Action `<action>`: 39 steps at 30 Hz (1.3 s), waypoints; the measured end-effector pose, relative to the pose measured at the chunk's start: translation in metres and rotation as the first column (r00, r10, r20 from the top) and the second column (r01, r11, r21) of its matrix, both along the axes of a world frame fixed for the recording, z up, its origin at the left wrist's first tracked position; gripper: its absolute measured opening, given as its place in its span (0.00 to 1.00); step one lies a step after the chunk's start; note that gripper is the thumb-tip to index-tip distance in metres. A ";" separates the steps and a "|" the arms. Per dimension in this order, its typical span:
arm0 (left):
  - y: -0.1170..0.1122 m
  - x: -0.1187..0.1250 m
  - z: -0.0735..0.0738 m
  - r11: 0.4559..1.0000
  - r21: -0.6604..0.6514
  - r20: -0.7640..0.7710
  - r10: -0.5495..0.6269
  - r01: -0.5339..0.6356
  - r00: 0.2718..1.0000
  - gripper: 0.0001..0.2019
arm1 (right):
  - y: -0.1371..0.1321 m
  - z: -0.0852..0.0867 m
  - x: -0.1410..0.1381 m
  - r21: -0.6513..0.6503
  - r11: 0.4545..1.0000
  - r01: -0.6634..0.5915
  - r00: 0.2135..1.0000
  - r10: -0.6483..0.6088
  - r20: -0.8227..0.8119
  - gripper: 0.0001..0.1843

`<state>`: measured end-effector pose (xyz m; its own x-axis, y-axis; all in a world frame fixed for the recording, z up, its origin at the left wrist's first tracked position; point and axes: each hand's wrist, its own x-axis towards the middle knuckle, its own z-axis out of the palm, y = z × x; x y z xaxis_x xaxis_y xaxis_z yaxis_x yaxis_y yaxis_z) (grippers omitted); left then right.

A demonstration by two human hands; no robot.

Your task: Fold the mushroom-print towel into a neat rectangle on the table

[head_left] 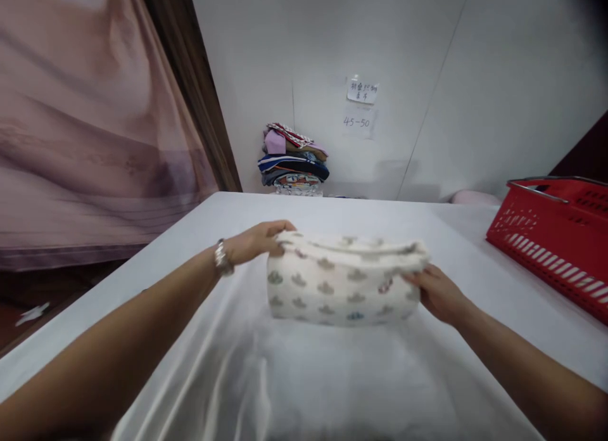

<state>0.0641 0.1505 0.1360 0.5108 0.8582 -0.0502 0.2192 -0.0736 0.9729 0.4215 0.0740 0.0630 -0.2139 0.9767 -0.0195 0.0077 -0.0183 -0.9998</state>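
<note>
- Bare forearms point(137, 339) come nearest the camera, entering from the lower left and lower right, above a creased white cloth point(218, 390).
- Mid-frame is the folded printed fabric point(342, 292), white with rows of small motifs; whether its lower edge touches the white cloth, I cannot tell.
- Left hand point(259, 241), below a silver bracelet point(222, 258), has its fingers grasping the bundle's upper left corner; the right hand point(439, 292) pinches its right end.
- To handle this well, I would keep both ends level, grip every layer together so none slips, and smooth the uneven upper edge.
- Upper centre, a paper label point(358, 122) reads "45-50"; the handwritten Chinese sign point(362, 91) above it is too blurred to read surely.
- Right edge: a red plastic basket point(546, 238) carries pierced lettering that I cannot make out. No brand is legible.
</note>
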 end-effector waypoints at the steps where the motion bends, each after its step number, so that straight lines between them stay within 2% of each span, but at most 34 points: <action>1: 0.026 0.009 -0.010 0.997 -0.062 0.068 0.042 -0.038 0.997 0.19 | 0.022 -0.002 -0.002 -0.070 0.997 0.012 0.998 -0.016 -0.058 0.18; 3: 0.068 0.028 -0.039 0.967 -0.231 0.127 0.137 -0.105 0.982 0.17 | 0.062 -0.010 -0.006 -0.195 0.979 0.057 0.990 -0.081 -0.119 0.18; 5: 0.093 0.044 -0.074 0.891 -0.383 0.077 0.294 -0.244 0.953 0.16 | 0.091 -0.023 -0.010 -0.378 0.916 0.135 0.980 -0.181 -0.088 0.18; 6: 0.101 0.049 -0.091 0.839 -0.411 0.026 0.402 -0.357 0.915 0.16 | 0.101 -0.031 -0.011 -0.449 0.879 0.161 0.975 -0.212 -0.067 0.19; 7: 0.105 0.052 -0.106 0.821 -0.407 0.008 0.440 -0.399 0.898 0.17 | 0.106 -0.038 -0.012 -0.493 0.852 0.177 0.971 -0.232 -0.051 0.19; 8: 0.107 0.053 -0.119 0.808 -0.410 -0.003 0.463 -0.423 0.887 0.19 | 0.109 -0.044 -0.012 -0.509 0.843 0.172 0.972 -0.230 -0.053 0.19; 10: 0.109 0.052 -0.134 0.797 -0.405 -0.008 0.486 -0.447 0.874 0.26 | 0.107 -0.051 -0.012 -0.473 0.871 0.129 0.977 -0.193 -0.088 0.19; 12: 0.108 0.049 -0.139 0.800 -0.376 0.008 0.506 -0.467 0.862 0.33 | 0.100 -0.052 -0.013 -0.418 0.903 0.101 0.981 -0.161 -0.111 0.22; 15: 0.105 0.050 -0.135 0.833 -0.235 0.068 0.528 -0.500 0.847 0.36 | 0.090 -0.047 -0.016 -0.362 0.916 0.170 0.972 -0.216 -0.089 0.28; 17: 0.103 0.054 -0.131 0.835 -0.127 0.013 0.540 -0.535 0.841 0.34 | 0.086 -0.045 -0.017 -0.348 0.911 0.222 0.965 -0.257 -0.057 0.31; 19: 0.100 0.058 -0.130 0.818 -0.087 -0.110 0.560 -0.569 0.821 0.33 | 0.085 -0.045 -0.018 -0.375 0.893 0.250 0.961 -0.275 -0.014 0.35; 21: 0.097 0.059 -0.129 0.801 -0.099 -0.185 0.568 -0.590 0.802 0.33 | 0.083 -0.047 -0.017 -0.414 0.868 0.275 0.957 -0.290 0.029 0.39; 23: 0.091 0.057 -0.127 0.792 -0.165 -0.157 0.567 -0.587 0.809 0.35 | 0.080 -0.046 -0.015 -0.422 0.858 0.293 0.952 -0.303 0.044 0.44; 26: 0.075 0.049 -0.121 0.782 -0.273 -0.086 0.560 -0.560 0.824 0.37 | 0.064 -0.039 -0.012 -0.400 0.871 0.284 0.955 -0.293 0.041 0.47; 28: 0.058 0.043 -0.117 0.792 -0.263 -0.093 0.548 -0.551 0.831 0.36 | 0.047 -0.033 -0.012 -0.375 0.885 0.277 0.959 -0.281 0.043 0.48; 31: 0.025 0.039 -0.116 0.827 -0.093 -0.199 0.530 -0.554 0.824 0.33 | 0.023 -0.031 -0.015 -0.315 0.907 0.280 0.960 -0.274 0.065 0.47; 33: 0.003 0.040 -0.120 0.852 0.099 -0.260 0.521 -0.514 0.813 0.33 | 0.012 -0.037 -0.019 -0.250 0.925 0.285 0.958 -0.269 0.096 0.47; 36: -0.019 0.047 -0.134 0.836 0.433 -0.351 0.500 -0.336 0.792 0.31 | 0.004 -0.052 -0.024 -0.159 0.935 0.318 0.940 -0.290 0.180 0.44; 37: -0.023 0.049 -0.139 0.827 0.492 -0.395 0.492 -0.274 0.776 0.30 | 0.003 -0.058 -0.026 -0.145 0.931 0.335 0.931 -0.303 0.203 0.42; 39: -0.026 0.051 -0.147 0.828 0.527 -0.483 0.476 -0.191 0.735 0.29 | 0.001 -0.067 -0.027 -0.123 0.927 0.355 0.921 -0.323 0.219 0.39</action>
<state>0.1146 0.1247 -0.0114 0.1790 0.9690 0.1702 0.8083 -0.2435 0.5360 0.3949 0.0747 -0.0045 0.1526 0.9706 -0.1859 0.1641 -0.2104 -0.9637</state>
